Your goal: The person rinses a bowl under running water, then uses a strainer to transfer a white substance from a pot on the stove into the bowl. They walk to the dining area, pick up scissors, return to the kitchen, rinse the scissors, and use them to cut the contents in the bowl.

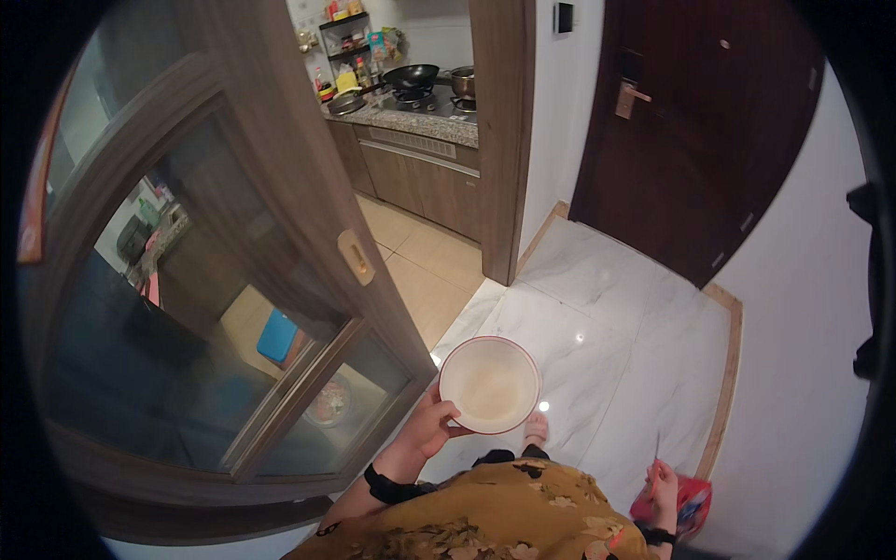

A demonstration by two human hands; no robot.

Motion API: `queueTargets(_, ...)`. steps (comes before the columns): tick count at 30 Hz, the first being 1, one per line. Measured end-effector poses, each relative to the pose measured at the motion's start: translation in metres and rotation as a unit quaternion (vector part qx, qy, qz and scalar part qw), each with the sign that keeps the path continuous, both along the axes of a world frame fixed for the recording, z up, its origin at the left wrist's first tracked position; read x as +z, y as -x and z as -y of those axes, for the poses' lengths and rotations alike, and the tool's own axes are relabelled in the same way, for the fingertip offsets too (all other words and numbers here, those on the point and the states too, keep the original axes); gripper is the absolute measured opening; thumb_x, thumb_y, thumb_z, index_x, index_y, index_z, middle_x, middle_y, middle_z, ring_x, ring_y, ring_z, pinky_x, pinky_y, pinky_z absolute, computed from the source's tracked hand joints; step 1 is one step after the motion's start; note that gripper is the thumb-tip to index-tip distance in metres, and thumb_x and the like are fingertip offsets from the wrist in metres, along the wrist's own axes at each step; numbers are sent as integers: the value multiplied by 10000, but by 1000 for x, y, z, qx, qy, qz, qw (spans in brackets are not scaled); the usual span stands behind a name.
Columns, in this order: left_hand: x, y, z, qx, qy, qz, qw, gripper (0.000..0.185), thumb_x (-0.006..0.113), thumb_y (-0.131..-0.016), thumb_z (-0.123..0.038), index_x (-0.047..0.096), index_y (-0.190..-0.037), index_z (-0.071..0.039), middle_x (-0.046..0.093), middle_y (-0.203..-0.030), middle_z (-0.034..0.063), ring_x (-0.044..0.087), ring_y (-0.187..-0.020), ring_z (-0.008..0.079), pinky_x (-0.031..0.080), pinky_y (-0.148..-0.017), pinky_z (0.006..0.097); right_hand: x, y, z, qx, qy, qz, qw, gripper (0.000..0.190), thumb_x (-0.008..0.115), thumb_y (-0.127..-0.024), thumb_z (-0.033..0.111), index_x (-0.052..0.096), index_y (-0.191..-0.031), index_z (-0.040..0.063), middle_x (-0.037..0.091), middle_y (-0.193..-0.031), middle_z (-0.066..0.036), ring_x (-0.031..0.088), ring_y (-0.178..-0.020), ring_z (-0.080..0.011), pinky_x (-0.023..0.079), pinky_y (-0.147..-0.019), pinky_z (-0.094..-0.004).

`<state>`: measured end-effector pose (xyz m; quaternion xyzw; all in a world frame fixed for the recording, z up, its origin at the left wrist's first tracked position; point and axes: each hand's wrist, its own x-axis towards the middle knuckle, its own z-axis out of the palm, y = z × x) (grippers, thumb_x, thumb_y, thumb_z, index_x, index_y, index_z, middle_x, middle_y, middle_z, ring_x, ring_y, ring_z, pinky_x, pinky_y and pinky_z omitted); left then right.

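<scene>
My left hand (428, 424) grips the near-left edge of a white bowl (490, 386) with a red rim, thumb over the rim and fingers beneath. A thin pale layer, perhaps liquid, covers the bowl's bottom. At the lower right, my right hand (663, 483) holds a slim bladed tool (656, 455) by its orange-red part, metal tip pointing away from me. Whether it is a knife or scissors is too small to tell. A red plastic package (694, 500) shows behind that hand; I cannot tell whether the hand touches it.
To the left stands a glazed wooden sliding door (287, 175) with a recessed handle (356, 257). Beyond the doorway, a granite counter (434, 129) bears a gas hob, a black wok (411, 74) and a steel pot (463, 82). A dark door (689, 133) closes the far right; marble-look tiles (595, 322) lie ahead.
</scene>
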<state>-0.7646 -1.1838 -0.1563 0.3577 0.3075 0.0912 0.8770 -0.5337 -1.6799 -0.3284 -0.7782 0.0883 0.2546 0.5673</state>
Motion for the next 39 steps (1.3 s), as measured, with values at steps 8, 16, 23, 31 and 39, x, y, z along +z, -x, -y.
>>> queueTargets(8,21,-124,-94,175,0,38,984,740,474,-762,65,301,-1465,-92,441,-1402,131,491,-1283,323,550,-895,520,108,-284,-355,369,34,77,926,477,775,-830,147,596,-1264,64,592,-663,-18,559,-497,-98,415,-411,-251)
queueTargets(16,18,-195,-239,247,3,45,968,780,512,-744,49,276,-1474,-88,460,-1357,129,541,-1186,282,555,-878,461,132,-321,-723,528,-85,68,842,444,746,-866,184,593,-1267,71,635,-726,-19,525,-522,-75,398,-422,-250)
queueTargets(23,19,-237,-349,336,37,86,937,781,501,-731,31,310,-1474,-114,471,-1349,107,530,-1199,261,544,-905,455,118,-344,-938,582,-96,63,805,440,740,-875,150,577,-1277,74,608,-712,6,505,-535,-55,393,-461,-240)
queueTargets(31,10,-236,-453,538,1,20,843,797,510,-695,35,342,-1463,-92,530,-1275,122,605,-1065,244,581,-741,356,104,-304,-1174,682,-105,69,720,552,790,-825,196,537,-1297,61,541,-685,20,502,-546,-61,389,-454,-253)
queueTargets(39,23,-232,-571,718,-36,48,693,771,487,-691,56,358,-1445,-39,513,-1321,146,576,-1134,279,546,-862,378,103,-261,-1375,760,-116,17,640,466,759,-858,193,552,-1258,78,512,-635,44,476,-497,-62,378,-439,-250)
